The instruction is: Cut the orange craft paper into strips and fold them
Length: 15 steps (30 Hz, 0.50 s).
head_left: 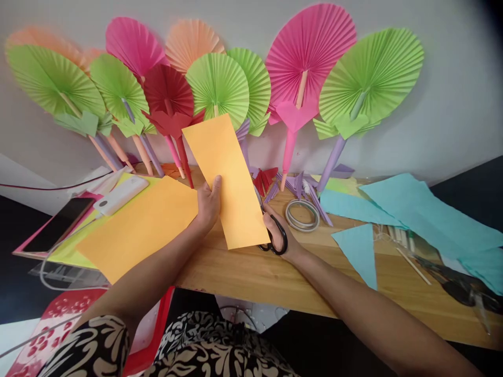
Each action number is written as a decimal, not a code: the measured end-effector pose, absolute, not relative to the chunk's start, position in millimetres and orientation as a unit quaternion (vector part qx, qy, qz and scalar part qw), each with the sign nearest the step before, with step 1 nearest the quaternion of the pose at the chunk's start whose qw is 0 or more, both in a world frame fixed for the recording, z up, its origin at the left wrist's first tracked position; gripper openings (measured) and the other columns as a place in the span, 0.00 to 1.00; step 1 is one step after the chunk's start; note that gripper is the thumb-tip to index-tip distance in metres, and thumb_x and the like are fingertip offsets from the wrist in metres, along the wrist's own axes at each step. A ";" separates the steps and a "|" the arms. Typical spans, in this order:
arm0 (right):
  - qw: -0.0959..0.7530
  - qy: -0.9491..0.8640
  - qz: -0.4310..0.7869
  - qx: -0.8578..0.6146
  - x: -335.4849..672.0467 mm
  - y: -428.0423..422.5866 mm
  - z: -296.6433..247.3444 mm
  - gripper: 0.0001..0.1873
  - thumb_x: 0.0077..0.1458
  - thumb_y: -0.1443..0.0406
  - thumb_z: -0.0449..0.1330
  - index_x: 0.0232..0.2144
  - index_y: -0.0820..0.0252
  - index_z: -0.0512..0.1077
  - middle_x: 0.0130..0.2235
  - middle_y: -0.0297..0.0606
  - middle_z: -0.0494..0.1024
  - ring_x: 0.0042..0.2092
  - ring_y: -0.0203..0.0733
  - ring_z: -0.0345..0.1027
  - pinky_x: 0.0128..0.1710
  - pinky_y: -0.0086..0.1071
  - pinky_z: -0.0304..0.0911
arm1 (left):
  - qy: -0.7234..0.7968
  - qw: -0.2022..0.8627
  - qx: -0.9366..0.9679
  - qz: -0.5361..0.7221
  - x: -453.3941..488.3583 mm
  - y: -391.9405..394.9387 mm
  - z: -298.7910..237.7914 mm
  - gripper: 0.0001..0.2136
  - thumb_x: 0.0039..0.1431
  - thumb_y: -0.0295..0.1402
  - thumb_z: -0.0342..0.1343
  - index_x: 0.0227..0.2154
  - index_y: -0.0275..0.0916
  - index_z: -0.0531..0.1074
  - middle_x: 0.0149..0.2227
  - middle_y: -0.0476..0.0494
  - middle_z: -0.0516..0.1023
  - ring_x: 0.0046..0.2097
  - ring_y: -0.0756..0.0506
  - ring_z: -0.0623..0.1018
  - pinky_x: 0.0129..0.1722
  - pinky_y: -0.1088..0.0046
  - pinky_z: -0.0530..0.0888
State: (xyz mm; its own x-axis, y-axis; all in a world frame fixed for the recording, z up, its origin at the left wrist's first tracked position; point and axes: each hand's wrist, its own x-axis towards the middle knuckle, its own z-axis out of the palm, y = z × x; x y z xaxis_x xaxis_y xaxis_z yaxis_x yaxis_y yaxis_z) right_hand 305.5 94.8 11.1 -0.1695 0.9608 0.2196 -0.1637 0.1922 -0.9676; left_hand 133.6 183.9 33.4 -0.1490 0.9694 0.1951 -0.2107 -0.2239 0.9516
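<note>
My left hand [209,203] grips a long strip of orange paper [230,193] by its left edge, thumb on the front face. The strip is held up and tilted above the table. Around the black handles of a pair of scissors [281,242] my right hand [277,226] is closed, at the strip's lower right edge. Part of the blades is hidden behind the paper, so I cannot tell whether they touch it. Larger orange sheets [137,225] lie on the table to the left of my left hand.
Several pleated paper fans [371,78] lean on the wall. A roll of tape [302,215] and folded purple paper [298,186] lie beyond my right hand. Blue paper [416,209] and other scissors [458,290] are at right. A phone [58,225] and power bank [121,195] sit left.
</note>
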 end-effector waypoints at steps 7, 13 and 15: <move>0.493 -0.488 0.639 -0.332 303.7 93.7 -3.1 0.37 0.56 0.36 0.57 0.57 0.53 0.68 0.23 0.28 0.68 0.19 0.35 0.57 0.18 0.29 0.56 | 0.409 0.467 0.463 0.633 120.5 183.2 29.7 0.25 0.53 0.55 0.64 0.40 0.37 0.76 0.48 0.38 0.83 0.50 0.38 0.83 0.45 0.65 0.82; 0.494 -0.474 0.645 -0.339 303.0 94.0 -4.6 0.37 0.54 0.36 0.58 0.54 0.53 0.70 0.24 0.29 0.69 0.18 0.34 0.56 0.15 0.28 0.54 | 0.423 0.485 0.444 0.624 123.1 181.0 30.6 0.25 0.51 0.54 0.67 0.42 0.37 0.78 0.48 0.37 0.83 0.48 0.36 0.83 0.45 0.63 0.82; 0.495 -0.477 0.622 -0.375 302.2 94.2 -4.7 0.38 0.53 0.34 0.56 0.52 0.53 0.71 0.22 0.29 0.68 0.17 0.35 0.56 0.15 0.29 0.55 | 0.423 0.484 0.445 0.623 124.6 179.9 30.3 0.25 0.51 0.53 0.67 0.42 0.37 0.78 0.49 0.36 0.83 0.50 0.35 0.83 0.47 0.61 0.82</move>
State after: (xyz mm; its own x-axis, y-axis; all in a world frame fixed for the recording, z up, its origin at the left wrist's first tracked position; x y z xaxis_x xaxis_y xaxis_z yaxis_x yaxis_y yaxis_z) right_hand 302.2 94.2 -4.7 -0.2294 0.9733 0.0048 -0.2580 -0.0560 -0.9645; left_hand 124.6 179.9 30.3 -0.1346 0.9802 0.1452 -0.2266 -0.1731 0.9585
